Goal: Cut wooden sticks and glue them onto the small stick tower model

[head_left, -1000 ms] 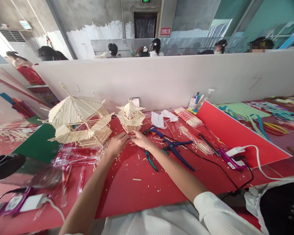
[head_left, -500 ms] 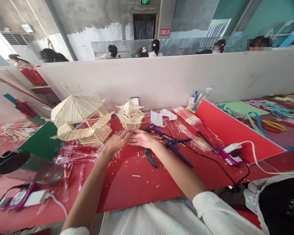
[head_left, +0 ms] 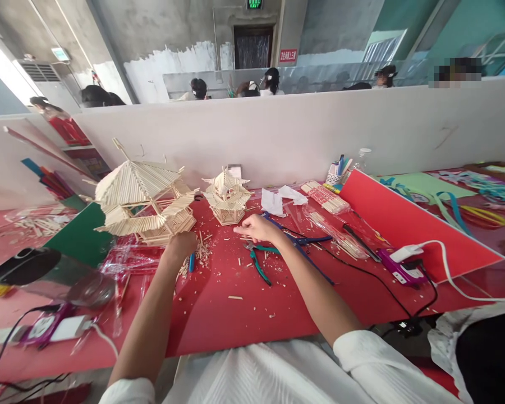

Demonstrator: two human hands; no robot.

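My left hand (head_left: 183,246) is at the lower right corner of the large pavilion model (head_left: 141,191) built from thin wooden sticks. Its fingers are turned away and hidden, so whether they touch the model is unclear. My right hand (head_left: 257,228) is over the table in front of the small stick pavilion model (head_left: 226,199), apart from it. Its fingers are pressed together in a pinch, and anything between the tips is too small to make out. Below it lie green-handled pliers (head_left: 260,268); a blue-handled tool (head_left: 309,259) is partly behind the forearm.
Stick scraps and a blue pen-like object (head_left: 192,262) lie near my left hand. Bundled sticks (head_left: 326,197), white tissue (head_left: 273,202), a power strip (head_left: 400,266) with cables and a red board (head_left: 408,224) are on the right. A dark-lidded bottle (head_left: 54,275) lies left.
My hands were together in front of the small model and have parted. The left moved left to the large model; the right moved slightly right and its fingers closed. The view shifted slightly.
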